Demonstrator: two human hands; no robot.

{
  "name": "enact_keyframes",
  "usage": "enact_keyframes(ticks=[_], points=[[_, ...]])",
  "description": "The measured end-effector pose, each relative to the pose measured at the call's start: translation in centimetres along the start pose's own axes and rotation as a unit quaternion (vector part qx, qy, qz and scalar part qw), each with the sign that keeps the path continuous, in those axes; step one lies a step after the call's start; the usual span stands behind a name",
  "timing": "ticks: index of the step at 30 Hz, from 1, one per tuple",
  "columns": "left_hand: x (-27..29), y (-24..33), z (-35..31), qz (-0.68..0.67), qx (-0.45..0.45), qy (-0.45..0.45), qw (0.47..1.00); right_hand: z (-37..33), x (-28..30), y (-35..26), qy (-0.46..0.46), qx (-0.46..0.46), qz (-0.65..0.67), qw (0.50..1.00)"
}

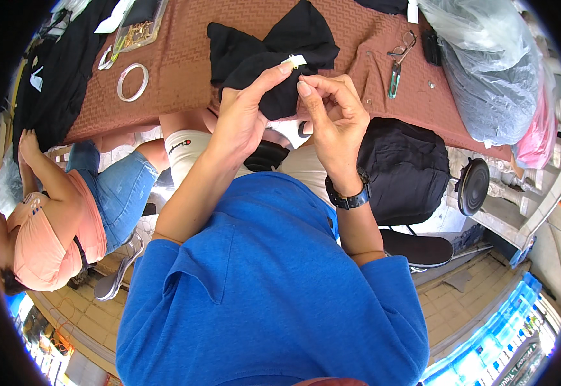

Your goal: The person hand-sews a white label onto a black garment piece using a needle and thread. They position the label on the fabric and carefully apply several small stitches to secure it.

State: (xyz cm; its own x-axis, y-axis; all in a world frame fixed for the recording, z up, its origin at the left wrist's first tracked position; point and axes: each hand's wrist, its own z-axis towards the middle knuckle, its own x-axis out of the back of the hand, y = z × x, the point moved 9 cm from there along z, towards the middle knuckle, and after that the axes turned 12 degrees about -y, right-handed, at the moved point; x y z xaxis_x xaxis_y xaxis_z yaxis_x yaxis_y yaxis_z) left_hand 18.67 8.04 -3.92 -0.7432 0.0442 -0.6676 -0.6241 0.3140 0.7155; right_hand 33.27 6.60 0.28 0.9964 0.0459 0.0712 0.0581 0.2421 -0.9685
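A black garment (pixel 274 48) lies bunched at the near edge of the table, part of it hanging toward my lap. My left hand (pixel 247 116) grips its edge, the thumb on top beside a small white tag (pixel 296 60). Just right of the tag, my right hand (pixel 337 119) is closed in a pinch, thumb against forefinger. Something thin and tiny shows at those fingertips, too small to name. A dark watch (pixel 350 194) is on my right wrist.
Eyeglasses (pixel 403 45) and green-handled thread snips (pixel 394 81) lie to the right, near large filled plastic bags (pixel 486 71). Leftward are a white ring (pixel 132 82) and a clear box (pixel 140 32) of gold-coloured pieces. Beside me a co-worker (pixel 55 238) handles black cloth (pixel 55 90).
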Motion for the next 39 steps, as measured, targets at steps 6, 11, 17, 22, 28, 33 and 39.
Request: enact_keyframes(ticks=[6, 11, 17, 22, 28, 33, 39], points=[[0.2, -0.1, 0.3, 0.017, -0.025, 0.0, 1.0, 0.2, 0.2, -0.1, 0.014, 0.021, -0.016, 1.0], [0.3, -0.4, 0.2, 0.006, 0.009, 0.005, 1.0, 0.2, 0.2, 0.3, 0.008, -0.005, -0.01, 1.0], [1.0, -0.8, 0.5, 0.019, 0.007, -0.006, 1.0, 0.4, 0.0, 0.3, 0.004, -0.014, -0.006, 1.0], [1.0, -0.6, 0.4, 0.026, 0.008, -0.006, 1.0, 0.6, -0.2, 0.7, 0.001, -0.012, 0.007, 1.0], [1.2, -0.6, 0.6, 0.015, -0.014, -0.01, 1.0, 0.7, -0.4, 0.6, -0.003, -0.009, 0.011, 1.0], [1.0, -0.3, 0.6, 0.013, -0.026, 0.003, 1.0, 0.7, -0.5, 1.1, -0.003, -0.015, 0.031, 0.999], [1.1, -1.0, 0.3, 0.02, 0.017, 0.016, 1.0, 0.8, -0.5, 1.8, -0.001, -0.014, 0.063, 0.998]])
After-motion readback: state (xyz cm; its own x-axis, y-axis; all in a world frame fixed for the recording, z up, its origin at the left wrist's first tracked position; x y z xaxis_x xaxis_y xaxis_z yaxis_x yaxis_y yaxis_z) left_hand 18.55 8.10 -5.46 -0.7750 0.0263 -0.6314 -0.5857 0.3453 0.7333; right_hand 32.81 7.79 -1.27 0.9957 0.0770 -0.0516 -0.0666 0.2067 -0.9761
